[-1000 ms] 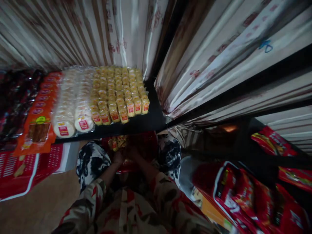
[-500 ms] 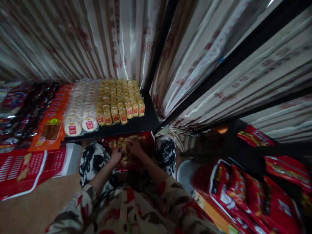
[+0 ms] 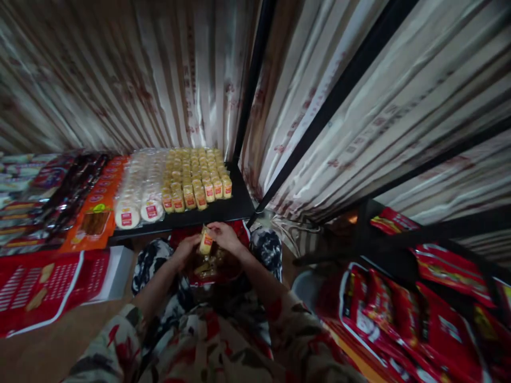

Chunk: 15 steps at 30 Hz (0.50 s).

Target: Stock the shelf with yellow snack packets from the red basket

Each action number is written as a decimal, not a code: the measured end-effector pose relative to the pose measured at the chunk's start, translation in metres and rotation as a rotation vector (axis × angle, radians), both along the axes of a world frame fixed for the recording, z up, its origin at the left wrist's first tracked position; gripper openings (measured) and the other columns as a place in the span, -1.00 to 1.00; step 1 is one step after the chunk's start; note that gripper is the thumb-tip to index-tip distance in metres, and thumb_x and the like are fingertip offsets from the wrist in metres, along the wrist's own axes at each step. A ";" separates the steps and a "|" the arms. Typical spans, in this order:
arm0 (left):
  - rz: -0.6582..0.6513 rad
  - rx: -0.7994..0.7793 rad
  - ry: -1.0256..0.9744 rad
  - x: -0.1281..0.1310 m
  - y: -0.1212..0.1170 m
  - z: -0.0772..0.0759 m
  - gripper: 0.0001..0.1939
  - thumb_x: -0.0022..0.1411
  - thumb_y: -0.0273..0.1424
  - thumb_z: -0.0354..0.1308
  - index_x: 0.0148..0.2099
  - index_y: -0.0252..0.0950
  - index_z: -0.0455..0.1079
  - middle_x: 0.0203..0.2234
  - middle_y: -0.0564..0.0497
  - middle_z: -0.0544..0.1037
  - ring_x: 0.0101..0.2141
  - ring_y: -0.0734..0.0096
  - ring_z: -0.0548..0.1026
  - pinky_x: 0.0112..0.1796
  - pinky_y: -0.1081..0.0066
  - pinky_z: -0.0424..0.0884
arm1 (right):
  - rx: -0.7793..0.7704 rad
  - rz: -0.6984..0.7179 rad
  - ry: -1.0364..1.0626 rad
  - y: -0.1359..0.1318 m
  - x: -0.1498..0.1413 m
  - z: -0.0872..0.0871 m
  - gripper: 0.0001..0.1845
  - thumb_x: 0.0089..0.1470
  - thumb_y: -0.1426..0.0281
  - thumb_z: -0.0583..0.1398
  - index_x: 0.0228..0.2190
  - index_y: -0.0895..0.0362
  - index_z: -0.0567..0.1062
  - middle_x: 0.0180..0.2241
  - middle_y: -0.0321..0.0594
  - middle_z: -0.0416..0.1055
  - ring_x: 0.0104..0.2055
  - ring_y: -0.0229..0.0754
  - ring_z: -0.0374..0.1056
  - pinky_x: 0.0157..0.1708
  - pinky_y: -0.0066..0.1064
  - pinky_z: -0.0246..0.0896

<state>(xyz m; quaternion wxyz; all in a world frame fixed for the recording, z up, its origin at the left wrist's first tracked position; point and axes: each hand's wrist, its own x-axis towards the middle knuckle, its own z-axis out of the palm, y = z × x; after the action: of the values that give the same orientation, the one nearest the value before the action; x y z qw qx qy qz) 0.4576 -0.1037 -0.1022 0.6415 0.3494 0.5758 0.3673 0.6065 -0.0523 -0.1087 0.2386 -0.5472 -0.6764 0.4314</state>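
A small wrapped yellow snack cake (image 3: 206, 242) with a red label stands tilted between my two hands. My left hand (image 3: 187, 250) is closed on its left side, and my right hand (image 3: 224, 236) grips its upper right edge. Below them, between my knees, lies a red container (image 3: 240, 230) with more shiny yellow-wrapped snacks (image 3: 209, 267) inside. Just beyond my hands, rows of similar wrapped cakes (image 3: 195, 183) fill part of a black shelf (image 3: 239, 205).
Left of the cakes lie round white packs (image 3: 128, 217), orange packets (image 3: 93, 226) and dark packets (image 3: 74, 183). A red basket-patterned bag (image 3: 40, 287) is at lower left. Red snack bags (image 3: 407, 319) sit at right. Black poles (image 3: 319, 127) stand before a pale curtain (image 3: 215, 80).
Both hands were down among the yellow snacks in the red container. They have risen and now hold one wrapped cake between them. The view has shifted slightly.
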 end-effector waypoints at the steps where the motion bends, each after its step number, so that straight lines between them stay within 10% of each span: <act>1: -0.011 -0.011 -0.044 0.000 0.000 0.004 -0.47 -0.07 -0.03 0.19 -0.24 -0.41 0.47 -0.37 -0.12 0.58 -0.43 0.38 0.48 -0.40 0.45 0.34 | -0.007 -0.019 0.015 0.000 0.001 0.003 -0.79 0.04 0.35 0.19 -0.25 0.10 0.55 -0.43 -0.32 0.49 -0.41 -0.29 0.37 -0.35 -0.50 0.27; 8: -0.099 0.039 -0.073 0.001 0.007 0.021 -0.44 -0.13 -0.09 0.30 -0.14 -0.38 0.45 -0.35 -0.09 0.58 -0.37 0.34 0.51 -0.34 0.43 0.36 | 0.062 -0.114 0.121 0.003 0.003 0.022 -0.74 0.00 0.34 0.21 -0.21 0.10 0.52 -0.37 -0.29 0.47 -0.37 -0.29 0.36 -0.31 -0.48 0.29; 15: 0.110 0.127 -0.075 0.009 0.025 0.018 -0.41 -0.20 -0.14 0.32 -0.13 -0.38 0.39 -0.37 -0.05 0.57 -0.40 0.39 0.50 -0.39 0.47 0.35 | -0.049 -0.140 0.313 0.000 0.002 0.015 -0.66 0.01 0.35 0.20 -0.12 0.11 0.43 -0.26 -0.24 0.49 -0.31 -0.26 0.43 -0.28 -0.43 0.36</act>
<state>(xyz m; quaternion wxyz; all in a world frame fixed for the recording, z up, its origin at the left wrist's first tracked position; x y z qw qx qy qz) 0.4667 -0.0791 -0.0841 0.6181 0.3434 0.5449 0.4507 0.6082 -0.0522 -0.0935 0.3573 -0.5245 -0.5806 0.5100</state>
